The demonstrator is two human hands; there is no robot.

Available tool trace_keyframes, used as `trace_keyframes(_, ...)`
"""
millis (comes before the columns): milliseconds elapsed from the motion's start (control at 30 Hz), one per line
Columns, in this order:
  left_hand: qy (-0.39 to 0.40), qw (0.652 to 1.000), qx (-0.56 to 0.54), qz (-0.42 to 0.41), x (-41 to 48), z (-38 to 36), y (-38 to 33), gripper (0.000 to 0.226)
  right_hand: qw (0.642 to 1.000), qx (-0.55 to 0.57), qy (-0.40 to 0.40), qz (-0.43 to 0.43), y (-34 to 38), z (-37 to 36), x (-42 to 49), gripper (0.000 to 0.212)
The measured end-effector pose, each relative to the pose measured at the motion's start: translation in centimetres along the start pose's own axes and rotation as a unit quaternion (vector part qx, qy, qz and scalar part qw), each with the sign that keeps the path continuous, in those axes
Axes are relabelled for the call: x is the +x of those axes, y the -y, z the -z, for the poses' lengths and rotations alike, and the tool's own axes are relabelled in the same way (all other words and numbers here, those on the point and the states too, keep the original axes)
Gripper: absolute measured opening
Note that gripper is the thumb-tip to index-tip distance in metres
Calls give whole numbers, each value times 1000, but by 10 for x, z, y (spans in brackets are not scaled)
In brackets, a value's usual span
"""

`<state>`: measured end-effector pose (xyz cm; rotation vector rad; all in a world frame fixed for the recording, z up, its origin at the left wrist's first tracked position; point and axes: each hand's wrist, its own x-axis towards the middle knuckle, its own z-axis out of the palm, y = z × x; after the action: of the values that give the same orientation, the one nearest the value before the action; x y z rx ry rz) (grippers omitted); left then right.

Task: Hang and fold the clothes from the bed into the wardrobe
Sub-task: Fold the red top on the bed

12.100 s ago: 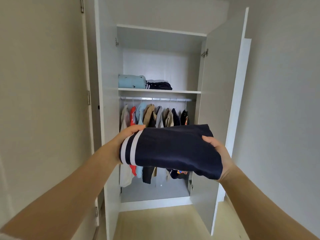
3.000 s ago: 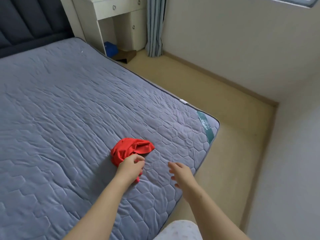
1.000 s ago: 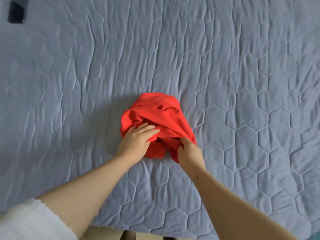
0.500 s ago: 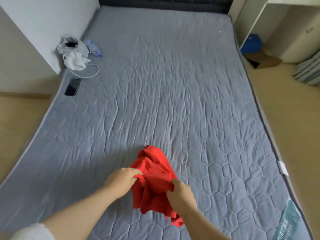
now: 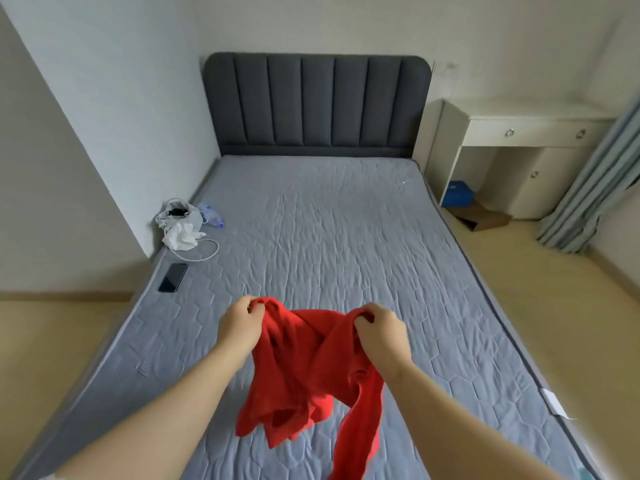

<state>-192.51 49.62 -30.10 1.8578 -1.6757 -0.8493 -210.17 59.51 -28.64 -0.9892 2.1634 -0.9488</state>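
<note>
From the head camera I have the red garment (image 5: 304,368) held up over the foot of the bed (image 5: 329,237), low of centre toward six o'clock; it is bright red, crumpled, twisted between my fists, with loose folds hanging down; my left hand (image 5: 239,323) pinches its top edge at the nine o'clock side; my right hand (image 5: 381,329) has fingers curled round bunched cloth at three o'clock.
</note>
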Motion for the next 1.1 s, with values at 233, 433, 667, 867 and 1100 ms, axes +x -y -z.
trace_keyframes(233,90,978,-70,-173,-12,32,-52,25,990,90,-65,89,59,29,10,19)
trace_keyframes(433,327,903,-223,-168,-36,22,-62,38,989,61,5,131,75,20,3,19)
trace_keyframes(667,199,972,26,-126,-24,12,-35,18,988,57,7,143,70,21,2,16)
trace_keyframes(867,191,885,-419,72,-20,26,-67,30,979,100,136,118,56,18,-3,56)
trace_keyframes(1100,270,842,-466,-30,-29,43,-96,19,989,39,96,103,52,9,2,13)
